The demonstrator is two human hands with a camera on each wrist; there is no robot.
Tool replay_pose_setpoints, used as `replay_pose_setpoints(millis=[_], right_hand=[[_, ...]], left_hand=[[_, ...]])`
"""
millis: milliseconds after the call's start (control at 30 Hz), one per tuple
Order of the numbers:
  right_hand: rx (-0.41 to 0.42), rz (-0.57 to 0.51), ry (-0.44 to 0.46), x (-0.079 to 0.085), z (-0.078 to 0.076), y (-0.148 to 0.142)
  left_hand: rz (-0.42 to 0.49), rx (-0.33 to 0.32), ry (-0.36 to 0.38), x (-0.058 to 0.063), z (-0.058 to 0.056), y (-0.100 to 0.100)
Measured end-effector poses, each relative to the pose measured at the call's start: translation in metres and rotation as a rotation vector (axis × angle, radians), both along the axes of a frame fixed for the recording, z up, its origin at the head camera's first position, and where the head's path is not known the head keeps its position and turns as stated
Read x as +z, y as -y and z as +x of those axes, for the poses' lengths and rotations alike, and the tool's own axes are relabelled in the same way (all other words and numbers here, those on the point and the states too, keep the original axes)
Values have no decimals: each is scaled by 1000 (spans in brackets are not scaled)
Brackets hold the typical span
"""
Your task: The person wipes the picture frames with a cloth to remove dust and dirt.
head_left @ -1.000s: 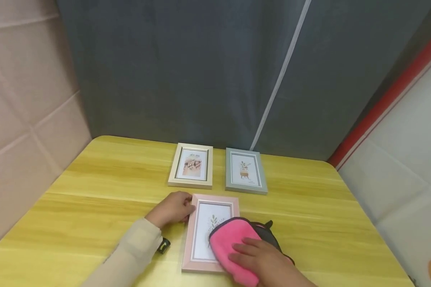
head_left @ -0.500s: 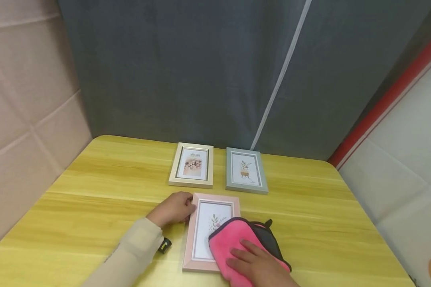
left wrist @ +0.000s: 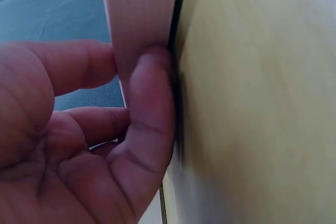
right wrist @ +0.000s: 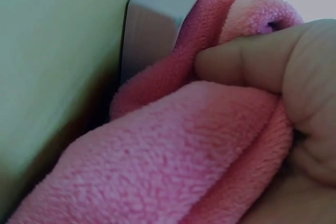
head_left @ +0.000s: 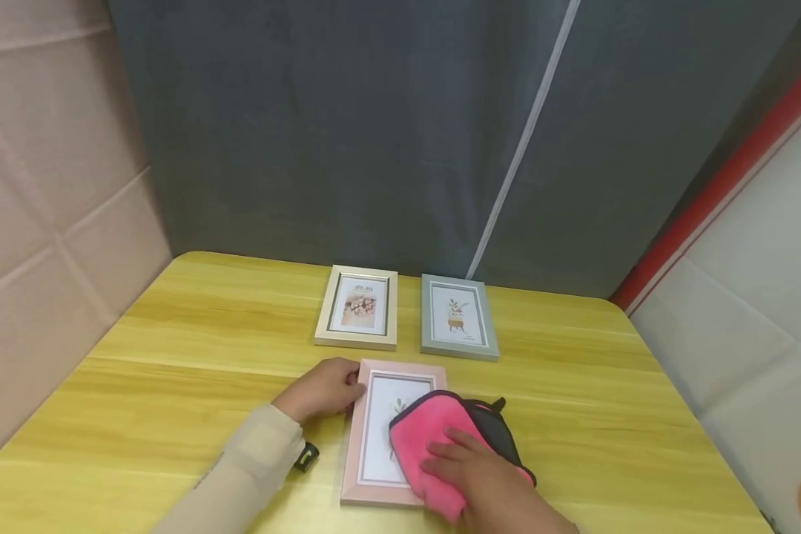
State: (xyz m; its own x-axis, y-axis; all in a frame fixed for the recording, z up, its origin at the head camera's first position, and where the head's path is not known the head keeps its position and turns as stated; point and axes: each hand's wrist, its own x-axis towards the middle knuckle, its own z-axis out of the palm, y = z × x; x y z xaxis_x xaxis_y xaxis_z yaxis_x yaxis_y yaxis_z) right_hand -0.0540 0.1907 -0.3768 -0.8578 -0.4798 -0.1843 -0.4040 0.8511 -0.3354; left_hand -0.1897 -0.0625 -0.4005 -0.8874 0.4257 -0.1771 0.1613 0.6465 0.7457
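Observation:
A pink picture frame [head_left: 352,463] lies face up near the table's front, with a plant print behind its pane. My left hand [head_left: 323,387] holds its upper left side; in the left wrist view the thumb touches the frame and a curled finger [left wrist: 149,98] presses its side edge close to the tabletop. A pink plush cloth [head_left: 423,430] with a dark grey back covers the frame's lower right part. My right hand [head_left: 483,478] grips this cloth, fingers spread on top, and in the right wrist view the thumb [right wrist: 241,64] presses into a fold beside the frame's corner.
Behind the pink frame lie a cream-gold picture frame [head_left: 357,340] and a grey-green picture frame [head_left: 459,351], both face up on the yellow wood-grain table [head_left: 193,356]. A dark curtain [head_left: 340,148] hangs along the back edge. A small black buckle [head_left: 305,457] sits by the left wrist.
My right hand and the cloth have shifted slightly up the pink frame, after a small move left. The left hand stays at the frame's left side, and the other frames lie as before.

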Motion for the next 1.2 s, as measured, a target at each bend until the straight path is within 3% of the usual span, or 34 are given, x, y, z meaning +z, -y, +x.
replay_pose_setpoints(millis=[333,700,1000,1200], right_hand=[[28,13,-148,-4,-33,4],[-84,-87,-71,-6,-63,2],[-105,-106,-25,-6,-67,1],[-38,-105,-82,-2,-59,-8]], left_hand=[[-37,-12,-50,-1,-1,0],[-19,-16,-39,-3,-2,1],[-25,-4,-42,-4,-1,-1],[-8,9,-32,-4,0,-1]])
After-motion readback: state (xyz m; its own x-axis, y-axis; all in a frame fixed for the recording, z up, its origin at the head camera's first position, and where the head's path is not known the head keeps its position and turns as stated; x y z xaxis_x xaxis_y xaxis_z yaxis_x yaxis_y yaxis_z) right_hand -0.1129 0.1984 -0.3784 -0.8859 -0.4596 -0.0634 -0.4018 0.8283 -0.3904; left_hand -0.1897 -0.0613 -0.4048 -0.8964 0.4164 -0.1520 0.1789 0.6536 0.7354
